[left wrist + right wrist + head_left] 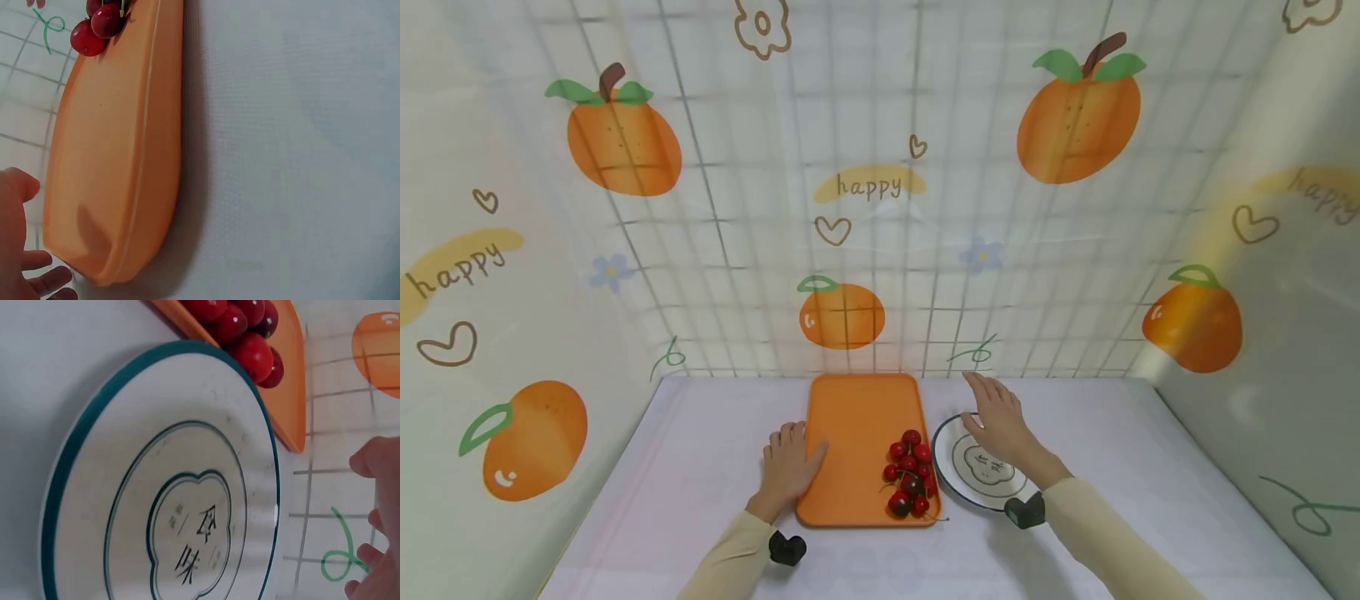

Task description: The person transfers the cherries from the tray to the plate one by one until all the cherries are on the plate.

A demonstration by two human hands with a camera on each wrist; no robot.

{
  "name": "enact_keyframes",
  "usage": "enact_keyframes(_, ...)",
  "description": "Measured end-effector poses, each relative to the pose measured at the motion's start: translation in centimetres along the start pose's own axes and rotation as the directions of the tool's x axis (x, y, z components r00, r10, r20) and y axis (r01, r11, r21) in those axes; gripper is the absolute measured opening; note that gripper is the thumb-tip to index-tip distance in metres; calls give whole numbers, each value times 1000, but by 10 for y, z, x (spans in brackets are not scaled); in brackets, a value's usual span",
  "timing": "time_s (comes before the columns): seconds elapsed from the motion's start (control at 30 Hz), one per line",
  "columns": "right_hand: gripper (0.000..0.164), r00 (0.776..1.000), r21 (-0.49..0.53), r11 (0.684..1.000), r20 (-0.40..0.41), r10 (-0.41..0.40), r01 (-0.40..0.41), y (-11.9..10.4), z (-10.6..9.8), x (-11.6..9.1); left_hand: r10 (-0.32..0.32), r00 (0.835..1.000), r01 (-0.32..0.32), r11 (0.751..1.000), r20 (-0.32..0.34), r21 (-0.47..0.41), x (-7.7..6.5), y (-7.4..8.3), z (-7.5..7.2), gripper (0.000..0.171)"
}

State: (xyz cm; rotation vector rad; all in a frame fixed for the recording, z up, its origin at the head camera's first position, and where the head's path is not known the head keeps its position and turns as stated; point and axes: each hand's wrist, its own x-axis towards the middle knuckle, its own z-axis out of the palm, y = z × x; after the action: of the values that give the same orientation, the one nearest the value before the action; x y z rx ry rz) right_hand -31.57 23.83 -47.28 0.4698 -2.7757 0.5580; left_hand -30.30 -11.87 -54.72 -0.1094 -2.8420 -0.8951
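In the head view, an orange tray [850,433] lies on the table with a cluster of red cherries [908,463] along its right side. My left hand [787,467] is at the tray's left edge, fingers spread and thumb reaching over the rim; contact cannot be told. The left wrist view shows the thumb [24,184] beside the tray [103,137]. Right of the tray sits a white plate [951,462] with a dark blue-green rim and a printed centre. Above its far right part hovers my right hand [1003,425], holding nothing, its fingers extended.
A white cloth [730,417] covers the table. Fabric walls [895,275] printed with oranges, hearts and words rise at the back and both sides. Several cherry stems stick out, one past the tray's near right corner.
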Motion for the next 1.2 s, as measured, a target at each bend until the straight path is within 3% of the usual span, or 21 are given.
enact_keyframes(0.43,63,996,12,999,81,-37,36,-19,15,4,30,998,-30,1000,-58,6,-5,6,-5,48)
enact_keyframes(0.77,51,986,-5,997,148,-78,80,-30,25,4,6,999,-5,1000,-39,14,3,1,2,37)
enact_keyframes(1.03,45,977,31,996,193,-85,81,-40,37,9,18,999,-16,999,-50,29,3,-3,3,30)
enact_keyframes(1.2,37,972,77,989,191,-139,127,-45,39,11,44,997,-41,998,-69,36,1,-2,2,28)
